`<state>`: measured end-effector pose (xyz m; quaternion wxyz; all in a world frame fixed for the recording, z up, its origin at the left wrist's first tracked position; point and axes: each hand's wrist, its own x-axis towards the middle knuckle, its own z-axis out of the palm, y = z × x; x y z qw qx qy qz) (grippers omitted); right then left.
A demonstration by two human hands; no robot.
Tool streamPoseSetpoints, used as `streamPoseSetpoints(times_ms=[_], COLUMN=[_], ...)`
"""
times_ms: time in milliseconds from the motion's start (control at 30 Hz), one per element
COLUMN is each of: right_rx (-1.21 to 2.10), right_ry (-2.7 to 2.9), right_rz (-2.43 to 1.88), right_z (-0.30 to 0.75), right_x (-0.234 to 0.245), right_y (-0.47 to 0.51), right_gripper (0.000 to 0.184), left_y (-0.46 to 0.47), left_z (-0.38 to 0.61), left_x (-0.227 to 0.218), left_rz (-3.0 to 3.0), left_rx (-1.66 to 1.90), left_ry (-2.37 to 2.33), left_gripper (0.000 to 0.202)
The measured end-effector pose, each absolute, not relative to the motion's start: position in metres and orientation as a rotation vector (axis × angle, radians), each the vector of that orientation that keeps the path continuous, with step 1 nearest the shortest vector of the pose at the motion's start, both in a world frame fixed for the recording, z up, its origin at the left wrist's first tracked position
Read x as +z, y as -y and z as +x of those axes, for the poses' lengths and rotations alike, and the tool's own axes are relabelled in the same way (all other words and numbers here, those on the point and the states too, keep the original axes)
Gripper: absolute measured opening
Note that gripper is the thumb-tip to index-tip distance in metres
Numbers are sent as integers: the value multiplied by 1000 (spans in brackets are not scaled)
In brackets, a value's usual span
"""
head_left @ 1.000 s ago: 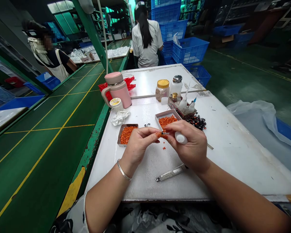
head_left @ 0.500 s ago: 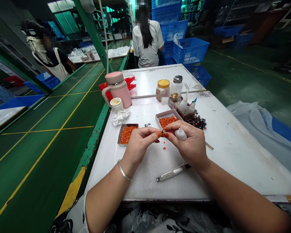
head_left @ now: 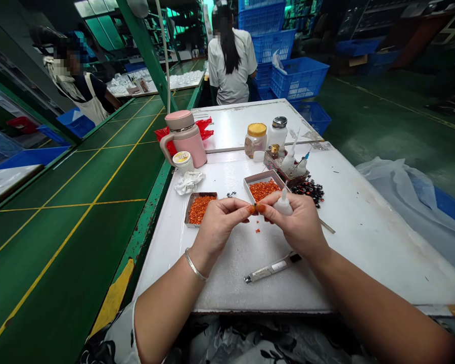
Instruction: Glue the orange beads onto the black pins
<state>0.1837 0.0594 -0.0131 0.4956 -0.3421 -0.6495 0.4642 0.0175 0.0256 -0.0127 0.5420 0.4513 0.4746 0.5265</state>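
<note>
My left hand (head_left: 218, 225) and my right hand (head_left: 301, 225) meet fingertip to fingertip above the white table (head_left: 364, 237), both pinched on a tiny piece too small to name. My right hand also grips a small white squeeze bottle (head_left: 282, 203), its nozzle pointing up. Two shallow metal trays of orange beads lie just beyond: the left tray (head_left: 199, 208) by my left hand, the right tray (head_left: 263, 187) by my right. A few loose orange beads (head_left: 257, 231) lie under my fingers. A silver pen-like tool (head_left: 271, 268) rests near my right wrist.
A pink mug (head_left: 185, 139), a small round tin (head_left: 182, 161), a crumpled white cloth (head_left: 187, 182), two jars (head_left: 267, 136), a box of small bottles (head_left: 286, 164) and a heap of dark beads (head_left: 309, 189) stand further back. Two people work at other benches; blue crates (head_left: 298, 76) behind.
My right hand has turned the white bottle so its nozzle points up, away from the pinched piece. Both hands stay together at the same spot.
</note>
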Motion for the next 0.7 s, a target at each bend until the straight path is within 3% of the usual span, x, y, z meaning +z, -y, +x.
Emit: streamPoseSetpoints(times_ms=[267,700], right_rx=[1064,1277], right_ry=[1577,1534], right_rz=[-826,-766], right_z=[183,185], right_x=[-15,-18], right_y=[-59,-64], right_gripper=[15,16], left_y=[-26,-24], left_z=[18,17], left_x=[-12,-13], left_rz=[1077,1153], left_rx=[1250,1269], left_ry=[-1129,-1163], left_gripper=[12,12])
